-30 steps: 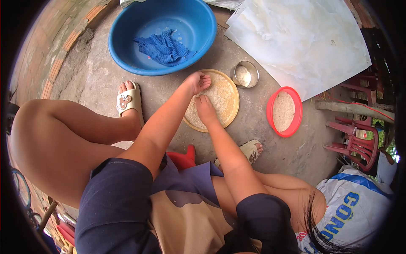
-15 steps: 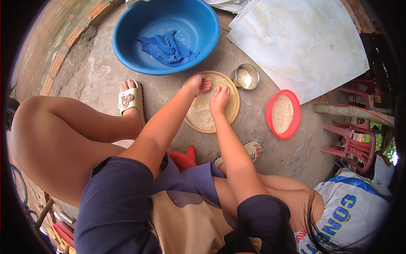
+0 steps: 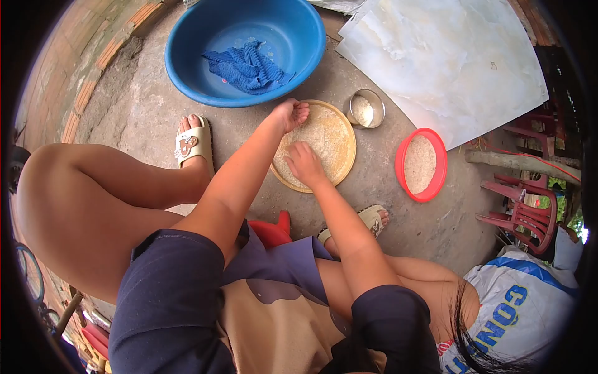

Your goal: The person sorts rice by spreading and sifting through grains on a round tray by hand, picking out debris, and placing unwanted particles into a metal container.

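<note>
A round yellow tray (image 3: 347, 161) lies on the ground with whitish grains (image 3: 322, 134) spread over it. My left hand (image 3: 291, 115) is over the tray's upper left edge, palm turned up with its fingers curled; whether grains lie in it is too small to tell. Lower on the tray, my right hand (image 3: 304, 163) rests palm down among the grains at the left side, its fingers somewhat apart. Beside the tray's upper right stands a metal cup (image 3: 376, 106) with whitish grains inside. To the right is a red bowl (image 3: 441, 163) holding more grains.
A blue basin (image 3: 305, 68) with a blue cloth (image 3: 248, 67) stands beyond the tray. Pale sheets (image 3: 445, 65) lie at the upper right. Red chairs (image 3: 529, 215) and a white sack (image 3: 517, 305) are on the right. My sandalled feet flank the tray.
My right hand has moved from the tray's upper part, near my left hand, down and left onto the grains, and its fingers have spread. My left hand has stayed nearly in place.
</note>
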`<state>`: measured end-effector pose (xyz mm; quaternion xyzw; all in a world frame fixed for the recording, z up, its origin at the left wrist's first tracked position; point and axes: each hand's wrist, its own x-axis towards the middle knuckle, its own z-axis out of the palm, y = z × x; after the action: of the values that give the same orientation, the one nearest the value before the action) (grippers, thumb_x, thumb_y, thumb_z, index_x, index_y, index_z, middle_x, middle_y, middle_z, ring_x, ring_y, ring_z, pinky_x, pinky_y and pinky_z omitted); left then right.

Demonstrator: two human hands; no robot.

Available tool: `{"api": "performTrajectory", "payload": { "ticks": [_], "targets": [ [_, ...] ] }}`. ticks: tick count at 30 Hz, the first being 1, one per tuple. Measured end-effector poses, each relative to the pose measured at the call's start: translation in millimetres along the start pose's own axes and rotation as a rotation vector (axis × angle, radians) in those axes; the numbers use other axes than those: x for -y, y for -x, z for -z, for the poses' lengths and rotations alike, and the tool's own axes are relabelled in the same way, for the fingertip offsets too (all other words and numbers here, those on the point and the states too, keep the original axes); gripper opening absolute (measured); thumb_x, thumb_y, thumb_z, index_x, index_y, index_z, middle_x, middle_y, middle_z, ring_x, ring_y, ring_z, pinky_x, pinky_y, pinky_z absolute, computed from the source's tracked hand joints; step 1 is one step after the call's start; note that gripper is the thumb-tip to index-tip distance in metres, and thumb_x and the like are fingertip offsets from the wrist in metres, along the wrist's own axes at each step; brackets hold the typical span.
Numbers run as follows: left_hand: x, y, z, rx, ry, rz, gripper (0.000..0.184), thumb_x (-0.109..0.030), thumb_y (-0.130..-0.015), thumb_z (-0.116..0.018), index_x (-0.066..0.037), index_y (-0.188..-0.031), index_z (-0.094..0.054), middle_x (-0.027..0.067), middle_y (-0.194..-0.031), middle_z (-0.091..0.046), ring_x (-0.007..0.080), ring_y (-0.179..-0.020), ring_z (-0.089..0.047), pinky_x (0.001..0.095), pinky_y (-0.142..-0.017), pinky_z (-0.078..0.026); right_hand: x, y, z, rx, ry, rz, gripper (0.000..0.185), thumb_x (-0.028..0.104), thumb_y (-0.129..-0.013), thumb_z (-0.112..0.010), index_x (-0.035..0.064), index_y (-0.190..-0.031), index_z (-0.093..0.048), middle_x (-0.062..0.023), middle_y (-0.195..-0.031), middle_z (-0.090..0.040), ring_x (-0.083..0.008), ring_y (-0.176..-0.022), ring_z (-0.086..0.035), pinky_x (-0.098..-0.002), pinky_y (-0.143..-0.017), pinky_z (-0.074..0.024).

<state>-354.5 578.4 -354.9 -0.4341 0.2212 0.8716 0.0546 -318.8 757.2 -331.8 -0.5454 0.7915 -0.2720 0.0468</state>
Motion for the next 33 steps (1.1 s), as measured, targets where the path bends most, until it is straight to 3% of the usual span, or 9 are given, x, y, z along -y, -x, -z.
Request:
{"api": "performTrajectory", "payload": {
  "ticks": [1,8,18,21,25,27,29,31,33],
  "targets": [
    [1,1,2,-0.004,-0.006,0.004,0.029,-0.019,-0.095,-0.038,-0.001,-0.095,-0.061,0.0079,-0.084,-0.063,0.0171,-0.074,-0.061,0.0285,-0.068,-0.054,1,5,-2,0.035,-0.018,0.141,0.019,0.013,-0.082,-0.062,0.0020,-0.096,-0.057,-0.0136,-0.094,-0.052,-0.0310,-0.091,-0.052,-0.0418,-0.079,-0.0458],
    [13,-3,7,-0.035,-0.033,0.010,0.030,-0.020,-0.094,-0.038,0.000,-0.090,-0.060,0.0094,-0.079,-0.061,0.0188,-0.070,-0.059,0.0297,-0.063,-0.054,-4,1,-13,0.124,-0.023,0.020,0.013,0.011,-0.082,-0.062,0.0036,-0.092,-0.057,-0.0128,-0.091,-0.053,-0.0312,-0.089,-0.053,-0.0407,-0.078,-0.0466],
    [10,-10,2,0.013,-0.063,-0.054,0.025,-0.018,-0.093,-0.041,0.000,-0.093,-0.057,0.0107,-0.082,-0.061,0.0223,-0.076,-0.059,0.0360,-0.074,-0.052,-15,-43,1,-0.473,-0.233,-0.418,0.006,0.009,-0.085,-0.059,0.0046,-0.088,-0.056,-0.0132,-0.088,-0.057,-0.0334,-0.086,-0.055,-0.0423,-0.076,-0.0455],
    [21,-13,4,0.046,-0.030,-0.015,0.026,-0.019,-0.094,-0.040,0.001,-0.096,-0.057,0.0120,-0.086,-0.062,0.0249,-0.079,-0.060,0.0365,-0.078,-0.051,-18,-54,9,-0.529,-0.229,-0.324,0.007,0.006,-0.083,-0.061,0.0023,-0.089,-0.059,-0.0134,-0.084,-0.058,-0.0314,-0.077,-0.058,-0.0398,-0.072,-0.0481],
    [28,-15,7,0.200,0.051,0.086,0.027,-0.019,-0.094,-0.039,0.002,-0.096,-0.056,0.0139,-0.087,-0.062,0.0257,-0.080,-0.060,0.0361,-0.080,-0.052,-3,-54,15,-0.561,0.010,-0.287,0.015,0.011,-0.085,-0.057,0.0019,-0.097,-0.054,-0.0150,-0.097,-0.055,-0.0333,-0.093,-0.053,-0.0439,-0.082,-0.0434],
    [23,-16,10,0.253,0.059,0.117,0.027,-0.018,-0.094,-0.039,0.003,-0.096,-0.056,0.0144,-0.086,-0.062,0.0255,-0.080,-0.060,0.0358,-0.080,-0.052,-1,-37,4,-0.535,-0.010,-0.354,0.017,0.013,-0.085,-0.056,0.0024,-0.096,-0.051,-0.0149,-0.101,-0.053,-0.0343,-0.096,-0.050,-0.0455,-0.085,-0.0405],
    [11,-15,9,0.101,0.013,0.047,0.025,-0.016,-0.094,-0.039,0.003,-0.097,-0.056,0.0142,-0.086,-0.062,0.0221,-0.075,-0.061,0.0335,-0.073,-0.054,0,-17,-6,-0.138,0.026,-0.287,0.014,0.013,-0.084,-0.056,0.0040,-0.094,-0.052,-0.0141,-0.100,-0.053,-0.0334,-0.093,-0.050,-0.0449,-0.084,-0.0408],
    [4,-7,7,0.058,-0.009,0.007,0.024,-0.015,-0.093,-0.040,0.002,-0.096,-0.056,0.0132,-0.085,-0.062,0.0195,-0.071,-0.061,0.0310,-0.067,-0.054,3,-2,-17,-0.065,0.036,-0.209,0.015,0.014,-0.083,-0.057,0.0050,-0.094,-0.052,-0.0128,-0.100,-0.053,-0.0313,-0.096,-0.051,-0.0430,-0.086,-0.0414],
    [-1,-1,4,-0.007,0.026,-0.020,0.023,-0.016,-0.093,-0.041,0.002,-0.096,-0.056,0.0121,-0.083,-0.062,0.0197,-0.070,-0.060,0.0306,-0.067,-0.054,8,7,-24,0.027,0.093,0.059,0.015,0.016,-0.083,-0.056,0.0064,-0.094,-0.053,-0.0103,-0.101,-0.054,-0.0261,-0.101,-0.051,-0.0387,-0.088,-0.0422]
  ]
}}
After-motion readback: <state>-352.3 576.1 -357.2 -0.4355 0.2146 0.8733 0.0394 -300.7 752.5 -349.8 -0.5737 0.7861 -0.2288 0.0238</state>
